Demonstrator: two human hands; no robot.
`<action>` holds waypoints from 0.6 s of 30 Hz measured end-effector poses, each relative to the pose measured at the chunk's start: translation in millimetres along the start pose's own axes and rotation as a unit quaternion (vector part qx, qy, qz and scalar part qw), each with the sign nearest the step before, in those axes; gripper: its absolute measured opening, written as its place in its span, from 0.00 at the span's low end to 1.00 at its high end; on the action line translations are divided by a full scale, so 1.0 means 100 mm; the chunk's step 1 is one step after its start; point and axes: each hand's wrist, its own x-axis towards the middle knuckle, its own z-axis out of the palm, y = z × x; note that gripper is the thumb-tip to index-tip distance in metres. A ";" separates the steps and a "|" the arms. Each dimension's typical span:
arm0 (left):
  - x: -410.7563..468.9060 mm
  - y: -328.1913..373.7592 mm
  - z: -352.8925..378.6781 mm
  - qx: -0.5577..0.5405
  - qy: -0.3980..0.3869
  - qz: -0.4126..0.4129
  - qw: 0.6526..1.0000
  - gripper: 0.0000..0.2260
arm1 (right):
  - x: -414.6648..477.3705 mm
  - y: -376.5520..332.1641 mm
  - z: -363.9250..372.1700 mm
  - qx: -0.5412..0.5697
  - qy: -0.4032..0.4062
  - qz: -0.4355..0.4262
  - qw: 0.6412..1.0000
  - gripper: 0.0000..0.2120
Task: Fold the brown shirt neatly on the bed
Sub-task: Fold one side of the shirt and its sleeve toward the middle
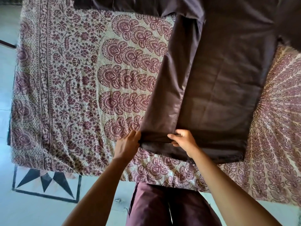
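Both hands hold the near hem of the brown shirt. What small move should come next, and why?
Probably lay the folded side strip flat on the dark brown smooth-cloth shirt: the left hand and right hand pinch its near hem, and the strip looks raised.

floor: pale and smooth, lower left
motif: black triangles inside a black square border, on the floor
trousers: maroon, bottom centre
bar: dark, slanted, left edge

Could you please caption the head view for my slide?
Left hand and right hand grip the near hem of the brown shirt on the patterned bedspread.
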 end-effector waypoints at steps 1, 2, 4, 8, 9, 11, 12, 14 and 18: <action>0.00 0.01 0.01 0.004 0.000 0.015 1.000 0.10 | 0.02 0.02 0.02 -0.028 0.014 -0.003 0.999 0.03; 0.01 0.02 0.00 0.002 0.010 0.035 0.999 0.09 | 0.04 0.03 0.03 -0.055 0.024 -0.006 0.998 0.03; 0.00 0.03 -0.03 0.005 0.023 0.084 0.996 0.08 | 0.05 0.04 0.02 -0.094 0.034 -0.015 0.995 0.07; -0.04 -0.10 0.03 0.033 0.061 0.108 0.992 0.11 | 0.00 0.05 -0.01 -0.103 0.017 -0.018 0.994 0.11; -0.04 -0.13 0.05 0.027 0.057 0.101 0.993 0.10 | 0.00 0.06 0.00 -0.131 0.025 -0.010 0.991 0.13; -0.01 -0.13 0.05 0.016 0.024 0.078 0.997 0.05 | 0.00 0.09 0.02 -0.251 0.070 -0.002 0.965 0.17; 0.03 -0.11 0.01 0.012 0.003 0.063 0.998 0.09 | 0.00 0.08 0.02 -0.298 0.091 -0.004 0.950 0.19; 0.12 -0.04 -0.11 0.020 -0.023 0.051 0.998 0.17 | -0.02 0.03 0.01 -0.351 0.107 -0.012 0.930 0.22; 0.40 0.12 -0.35 -0.010 0.020 0.035 0.999 0.12 | -0.01 -0.08 -0.08 -0.357 0.151 -0.035 0.921 0.25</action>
